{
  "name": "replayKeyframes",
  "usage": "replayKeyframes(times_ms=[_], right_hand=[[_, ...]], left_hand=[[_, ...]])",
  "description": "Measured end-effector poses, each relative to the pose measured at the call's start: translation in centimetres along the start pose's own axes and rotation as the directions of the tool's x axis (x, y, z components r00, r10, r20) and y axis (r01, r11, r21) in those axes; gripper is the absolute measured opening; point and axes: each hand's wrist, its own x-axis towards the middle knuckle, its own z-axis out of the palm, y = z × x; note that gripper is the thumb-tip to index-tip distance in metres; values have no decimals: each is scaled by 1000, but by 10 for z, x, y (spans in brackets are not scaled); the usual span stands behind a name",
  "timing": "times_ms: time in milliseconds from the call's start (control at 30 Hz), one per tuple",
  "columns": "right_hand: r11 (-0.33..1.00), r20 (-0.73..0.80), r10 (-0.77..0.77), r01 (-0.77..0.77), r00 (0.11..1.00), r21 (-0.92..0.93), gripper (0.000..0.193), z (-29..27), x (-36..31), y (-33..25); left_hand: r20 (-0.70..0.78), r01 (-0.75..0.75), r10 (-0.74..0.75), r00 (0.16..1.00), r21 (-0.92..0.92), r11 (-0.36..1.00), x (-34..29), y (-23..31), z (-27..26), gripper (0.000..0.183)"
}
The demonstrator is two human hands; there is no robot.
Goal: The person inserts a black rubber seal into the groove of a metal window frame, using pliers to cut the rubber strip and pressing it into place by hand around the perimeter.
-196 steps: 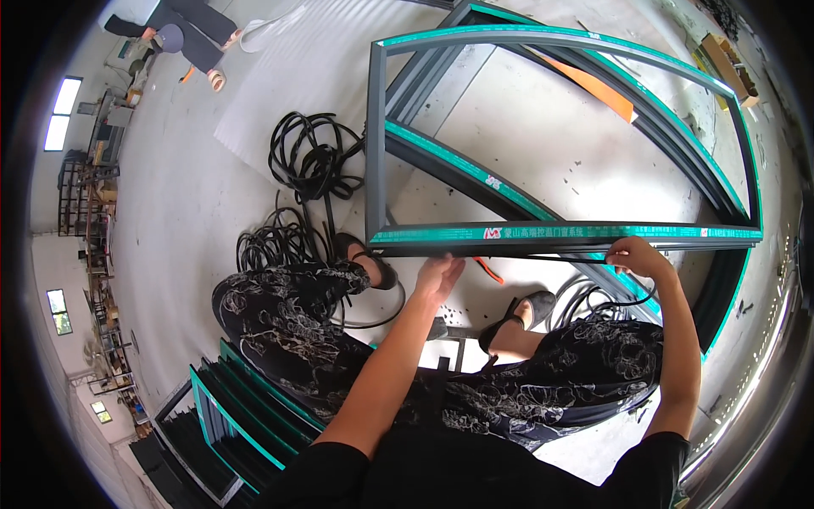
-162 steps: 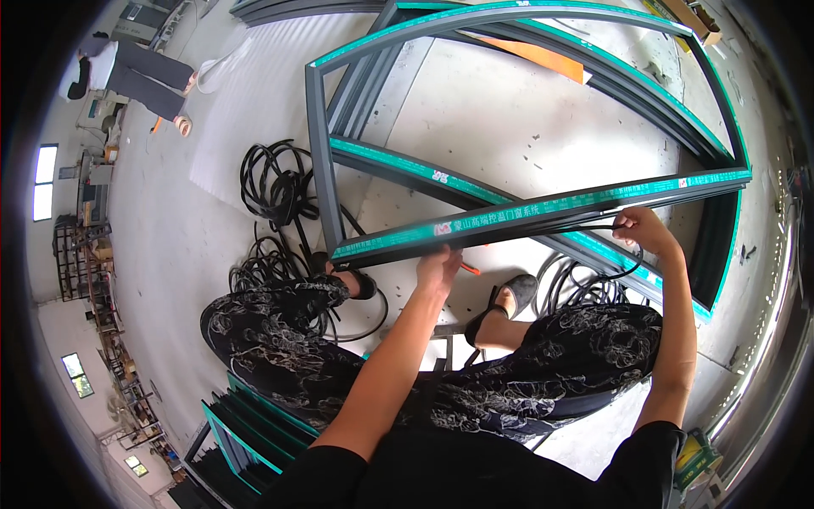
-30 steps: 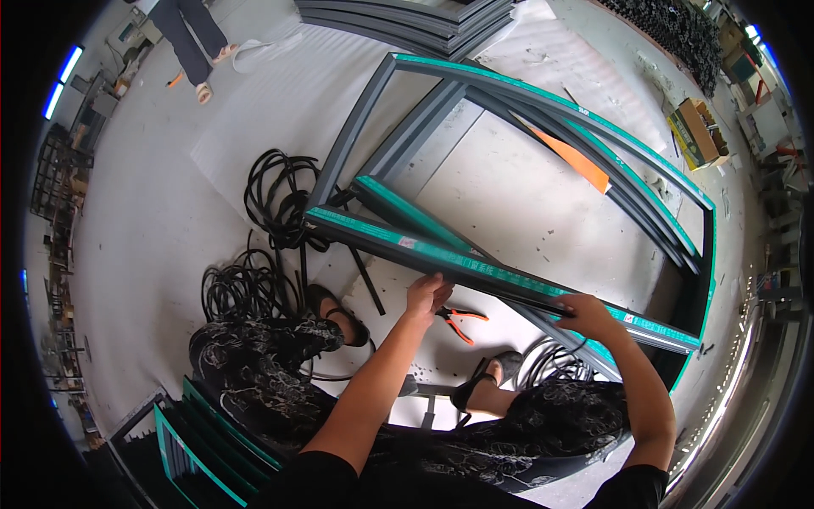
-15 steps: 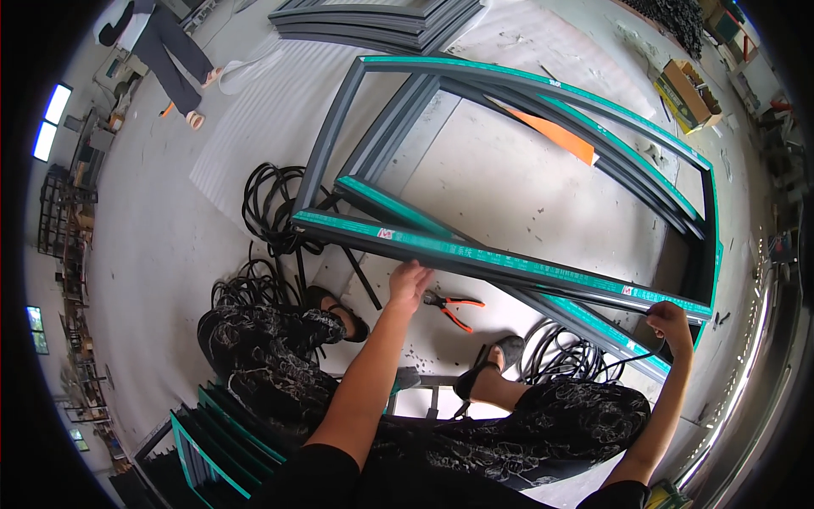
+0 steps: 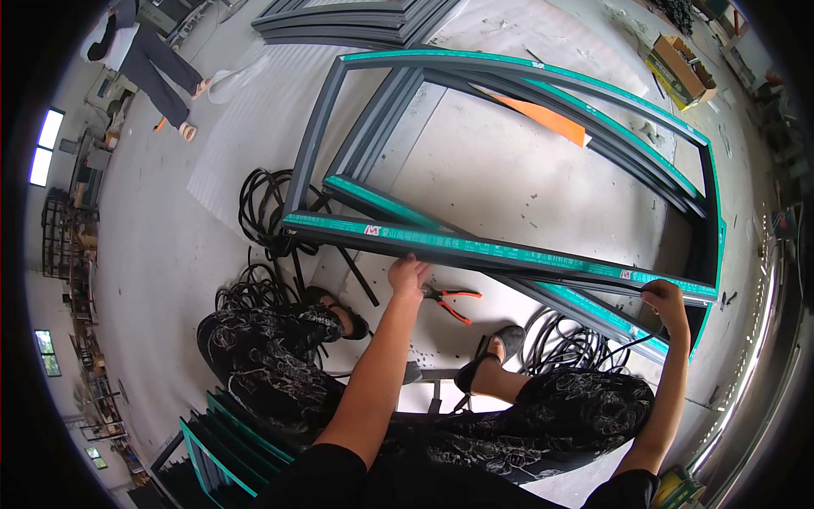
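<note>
A dark grey window frame (image 5: 509, 265) with green protective film lies tilted across other frames in front of me. My left hand (image 5: 409, 273) is closed on the underside of its near rail, left of the middle; part of the fingers is hidden by the rail. Near the right end of that rail, my right hand (image 5: 666, 303) pinches a thin black rubber strip (image 5: 636, 343). The strip runs along the rail's near side and trails down toward a coil of black strip (image 5: 560, 343) on the floor. Orange-handled pliers (image 5: 454, 304) lie on the floor between my feet.
More grey frames (image 5: 339, 25) are stacked at the far left. Black strip coils (image 5: 263, 204) lie left of the frame. Green-edged frames (image 5: 229, 445) stand by my left leg. An open cardboard box (image 5: 682, 69) is at the far right. Another person (image 5: 153, 68) stands far left.
The view has shifted slightly. My right hand has moved a little up and left along the rail with the strip. My left hand stays on the frame's near rail.
</note>
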Motion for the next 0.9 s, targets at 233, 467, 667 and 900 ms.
replayKeyframes(times_ms=[233, 467, 667, 900], right_hand=[[980, 102, 138, -122, 985, -157, 11, -9, -3, 12], [911, 213, 180, -244, 960, 332, 16, -23, -19, 5], [928, 248, 193, -259, 949, 270, 26, -12, -12, -7], [870, 494, 85, -306, 866, 387, 29, -30, -27, 5]], left_hand=[[192, 147, -134, 972, -58, 987, 4, -9, -12, 12], [-8, 49, -49, 999, 134, 990, 4, -16, 6, 21], [189, 138, -137, 972, 8, 990, 2, -7, -17, 25], [243, 201, -193, 950, -7, 980, 1, -3, -16, 24]])
